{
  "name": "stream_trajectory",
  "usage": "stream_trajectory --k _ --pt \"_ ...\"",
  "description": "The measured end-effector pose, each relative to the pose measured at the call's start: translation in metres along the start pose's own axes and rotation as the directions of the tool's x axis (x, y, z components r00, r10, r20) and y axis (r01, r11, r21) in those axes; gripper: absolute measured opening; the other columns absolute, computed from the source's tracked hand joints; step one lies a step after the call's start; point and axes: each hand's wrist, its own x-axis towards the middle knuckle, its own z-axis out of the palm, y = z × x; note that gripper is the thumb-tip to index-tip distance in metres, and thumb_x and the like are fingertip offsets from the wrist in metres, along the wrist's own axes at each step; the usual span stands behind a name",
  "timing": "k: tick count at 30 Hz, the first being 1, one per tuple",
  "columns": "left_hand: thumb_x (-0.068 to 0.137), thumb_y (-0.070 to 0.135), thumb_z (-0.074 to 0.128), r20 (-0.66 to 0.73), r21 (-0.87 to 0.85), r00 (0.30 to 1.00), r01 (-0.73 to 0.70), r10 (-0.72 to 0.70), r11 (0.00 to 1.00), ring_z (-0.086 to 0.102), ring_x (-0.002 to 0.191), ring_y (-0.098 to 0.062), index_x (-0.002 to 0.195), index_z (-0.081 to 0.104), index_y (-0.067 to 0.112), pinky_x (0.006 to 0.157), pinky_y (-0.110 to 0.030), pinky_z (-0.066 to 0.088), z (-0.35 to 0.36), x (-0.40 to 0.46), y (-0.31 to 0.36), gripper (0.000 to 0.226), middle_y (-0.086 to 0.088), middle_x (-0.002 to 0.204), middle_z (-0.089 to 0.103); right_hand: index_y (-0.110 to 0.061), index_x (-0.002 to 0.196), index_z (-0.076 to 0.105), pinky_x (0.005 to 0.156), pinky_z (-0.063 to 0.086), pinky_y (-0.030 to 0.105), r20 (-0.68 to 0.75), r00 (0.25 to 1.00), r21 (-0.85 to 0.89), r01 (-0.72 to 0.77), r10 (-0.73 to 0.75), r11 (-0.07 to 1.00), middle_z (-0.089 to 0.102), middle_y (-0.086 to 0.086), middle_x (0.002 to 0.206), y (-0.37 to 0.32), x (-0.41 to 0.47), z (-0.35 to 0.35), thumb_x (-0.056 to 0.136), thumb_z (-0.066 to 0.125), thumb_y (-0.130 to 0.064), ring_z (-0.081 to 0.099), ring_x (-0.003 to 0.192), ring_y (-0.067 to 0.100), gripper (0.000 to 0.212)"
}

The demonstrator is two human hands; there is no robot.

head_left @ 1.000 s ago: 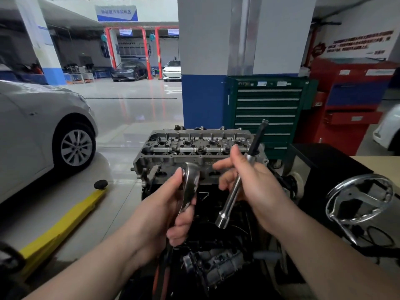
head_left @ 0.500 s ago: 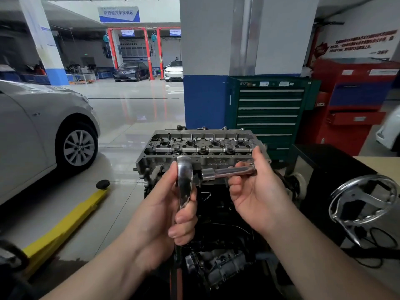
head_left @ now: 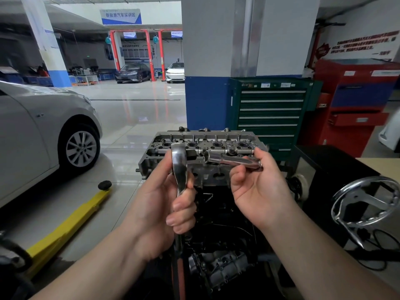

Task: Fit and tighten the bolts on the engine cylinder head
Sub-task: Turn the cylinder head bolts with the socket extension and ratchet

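A ratchet handle [head_left: 180, 169] is gripped in the left hand [head_left: 164, 204], fingers curled round its shaft, the head held upright just in front of the cylinder head [head_left: 207, 146]. A socket extension [head_left: 232, 160] is pinched between thumb and fingertips of the right hand [head_left: 257, 187], lying roughly level, its open end pointed toward nine o'clock at the black drive square on the ratchet head. The two are close but not yet joined.

Both tools are judged to be polished steel: rigid, fairly heavy for their size, and slick, so a firm wrap low on the handle is suited to the ratchet, and a grip at the far, three o'clock end is suited to the extension, leaving its mouth free for the drive square. Some push is likely needed to seat it.

The cylinder head sits at twelve o'clock from the hands, on top of the engine, its upper face open and reachable from above. No bolts can be made out clearly. Open floor is seen toward nine and ten o'clock. At three o'clock a chrome handwheel [head_left: 365, 204] stands near the right forearm, and a green tool cabinet [head_left: 270, 111] stands behind the engine at one o'clock; a wide handle swing is judged to have most room on the left side.
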Motion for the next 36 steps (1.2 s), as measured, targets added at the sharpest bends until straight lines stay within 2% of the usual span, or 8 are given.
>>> stream_trajectory --k 14,18,21,24,27,29,32,36 --pt "0.093 0.079 0.05 -0.021 0.201 1.0 -0.012 0.017 0.979 0.021 0.037 -0.013 0.076 0.059 0.018 0.043 -0.025 0.022 0.0 0.003 -0.011 0.064 0.001 0.053 0.033 -0.013 0.075 0.066 0.042 0.05 0.022 0.069 0.991 -0.093 0.123 -0.116 0.988 0.062 0.003 0.065 0.004 -0.009 0.006 0.1 0.065 -0.035 0.061 0.049 0.013 0.033" --pt "0.093 0.079 0.049 -0.024 0.211 1.0 0.001 0.004 0.977 0.023 0.037 -0.013 0.077 0.059 0.018 0.043 -0.025 0.023 -0.002 0.007 -0.014 0.064 0.0 0.054 0.035 -0.009 0.093 0.059 0.043 0.051 0.021 0.036 0.998 -0.078 0.058 -0.055 0.995 0.064 0.006 0.069 0.007 -0.008 0.005 0.098 0.067 -0.038 0.061 0.05 0.012 0.03" --pt "0.091 0.077 0.054 -0.061 0.221 0.998 -0.016 0.03 0.975 0.025 0.037 -0.012 0.089 0.063 0.017 0.044 -0.026 0.02 -0.005 0.009 -0.012 0.061 0.0 0.056 0.038 -0.004 0.121 0.063 0.052 0.054 0.025 0.071 0.996 -0.208 -0.041 0.057 0.977 0.071 0.012 0.089 0.009 -0.009 -0.001 0.095 0.063 -0.055 0.064 0.062 0.016 0.057" --pt "0.09 0.076 0.054 -0.11 0.212 0.989 -0.077 0.102 0.974 0.028 0.04 -0.011 0.097 0.065 0.021 0.045 -0.027 0.022 0.001 0.019 -0.004 0.057 0.0 0.059 0.041 -0.01 0.119 0.073 0.063 0.055 0.033 0.136 0.982 -0.506 -0.048 0.135 0.861 0.074 0.016 0.105 0.017 -0.018 -0.001 0.091 0.064 -0.062 0.07 0.079 0.026 0.06" --pt "0.098 0.068 0.053 -0.118 0.314 0.97 -0.169 0.215 0.934 0.036 0.044 -0.017 0.09 0.068 0.021 0.045 -0.028 0.032 0.016 0.031 0.003 0.05 -0.005 0.062 0.052 -0.028 0.143 0.051 0.068 0.056 0.035 0.254 0.951 -0.733 0.307 -0.175 0.607 0.076 0.006 0.102 0.011 -0.023 0.006 0.085 0.073 -0.061 0.077 0.088 0.025 0.07" --pt "0.103 0.058 0.053 -0.117 0.444 0.939 -0.241 0.323 0.863 0.043 0.05 -0.023 0.091 0.069 0.013 0.05 -0.031 0.04 0.03 0.042 0.005 0.05 -0.008 0.059 0.053 -0.045 0.148 0.035 0.075 0.059 0.037 0.434 0.887 -0.743 0.451 -0.157 0.494 0.075 0.005 0.088 -0.001 -0.026 0.019 0.085 0.072 -0.062 0.075 0.078 0.022 0.075" --pt "0.106 0.041 0.056 -0.075 0.539 0.907 -0.313 0.414 0.782 0.055 0.062 -0.029 0.088 0.072 0.007 0.063 -0.036 0.048 0.05 0.058 0.008 0.042 -0.017 0.064 0.061 -0.032 0.138 0.05 0.063 0.056 0.035 0.413 0.9 -0.793 0.43 -0.138 0.431 0.068 0.004 0.08 -0.017 -0.02 0.041 0.089 0.073 -0.054 0.061 0.065 0.021 0.058" --pt "0.112 0.03 0.046 0.078 0.59 0.966 -0.244 0.247 0.769 0.074 0.095 -0.04 0.115 0.071 0.003 0.077 -0.036 0.06 0.059 0.074 0.026 0.037 -0.023 0.105 0.076 -0.016 0.106 0.067 0.068 0.06 0.046 0.256 0.94 -0.797 0.338 -0.228 0.5 0.069 0.006 0.082 -0.044 -0.01 0.05 0.1 0.066 -0.034 0.066 0.072 0.029 0.019"
